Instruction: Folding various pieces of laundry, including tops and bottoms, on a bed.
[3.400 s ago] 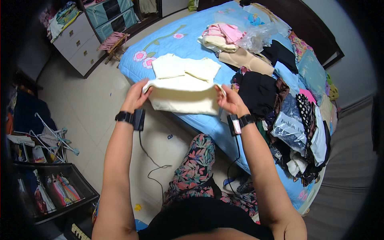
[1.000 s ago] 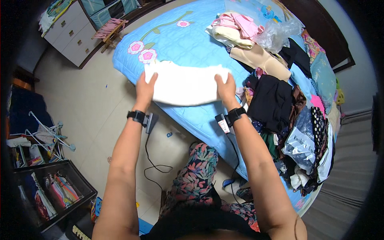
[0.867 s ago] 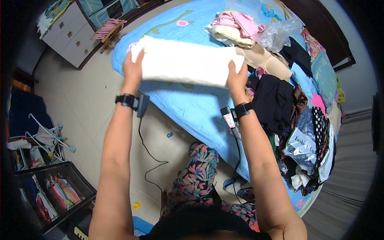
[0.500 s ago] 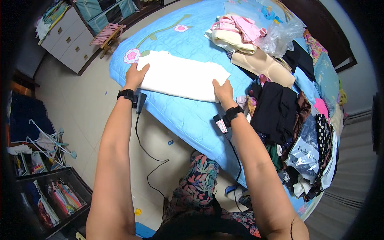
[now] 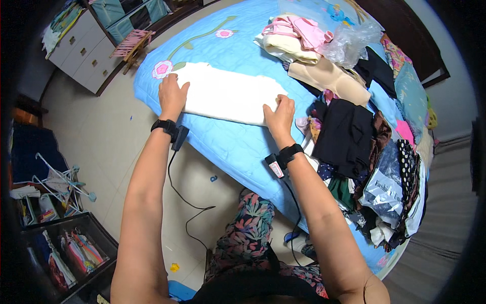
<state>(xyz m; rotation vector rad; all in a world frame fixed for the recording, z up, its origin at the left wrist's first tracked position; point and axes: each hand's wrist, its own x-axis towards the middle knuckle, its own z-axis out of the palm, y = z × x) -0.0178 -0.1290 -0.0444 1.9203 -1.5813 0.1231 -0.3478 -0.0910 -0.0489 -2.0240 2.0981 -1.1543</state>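
Observation:
A white folded cloth [image 5: 223, 93], long and flat, lies near the edge of the blue quilted bed [image 5: 223, 137]; its kind of garment is not clear. My left hand [image 5: 173, 97] rests at its left end, thumb spread from the fingers. At the right end is my right hand [image 5: 280, 115], its fingers also apart and touching the cloth. Neither hand grips it. Each wrist wears a black strap with a small cabled device.
Right of the cloth lies a heap of clothes with a black garment [image 5: 347, 137], a beige padded bra [image 5: 329, 81] and clear plastic bags [image 5: 352, 45]. A drawer cabinet [image 5: 83, 53], a folding stool [image 5: 132, 48], hangers [image 5: 61, 177] and a black bin [image 5: 66, 253] stand on the left.
Both hands have loosened from the cloth's ends; the fingers now show on top rather than tucked beneath. My right hand has shifted slightly left. The cloth stays in about the same place.

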